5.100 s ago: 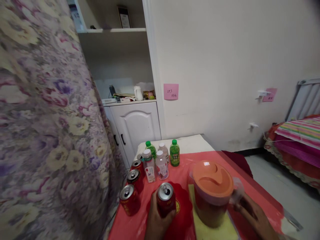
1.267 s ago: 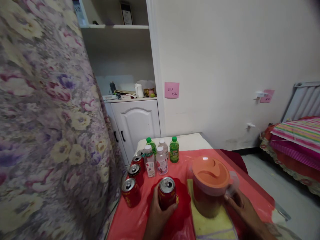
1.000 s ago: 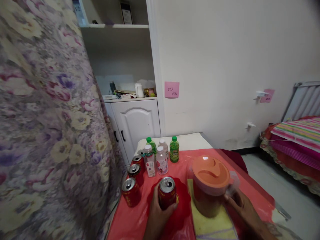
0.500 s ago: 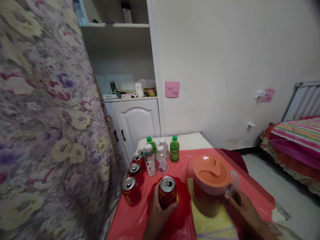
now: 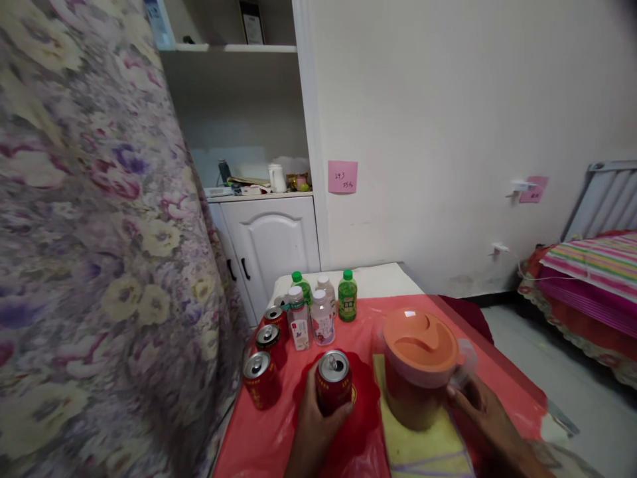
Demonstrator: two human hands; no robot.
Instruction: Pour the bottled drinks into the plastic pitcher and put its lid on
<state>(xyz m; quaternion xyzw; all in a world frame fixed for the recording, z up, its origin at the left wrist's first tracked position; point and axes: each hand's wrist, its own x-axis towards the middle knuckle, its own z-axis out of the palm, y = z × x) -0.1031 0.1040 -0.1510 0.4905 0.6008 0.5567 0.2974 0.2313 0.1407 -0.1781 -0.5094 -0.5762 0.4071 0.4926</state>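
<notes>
Fingers and thumb of my left hand (image 5: 318, 421) wrap round an opened red drink can (image 5: 334, 385), upright over a red scalloped plate (image 5: 365, 418). To its right, a clear pitcher (image 5: 418, 398) with an orange lid (image 5: 421, 338) holds brownish liquid and stands on a folded yellow cloth (image 5: 423, 455). My right hand (image 5: 478, 411) is closed on the pitcher's handle (image 5: 465, 365); part of the grip is hidden. Left of the plate stand several more red cans, the nearest can (image 5: 262, 382) with its top opened.
Behind the plate are clear white-capped bottles (image 5: 323, 322) and green bottles, one green bottle (image 5: 347, 299) apart on the right. A red plastic cover (image 5: 497, 372) lies over the table. A floral curtain (image 5: 124, 265) hangs close on the left; a bed (image 5: 597, 279) is far right.
</notes>
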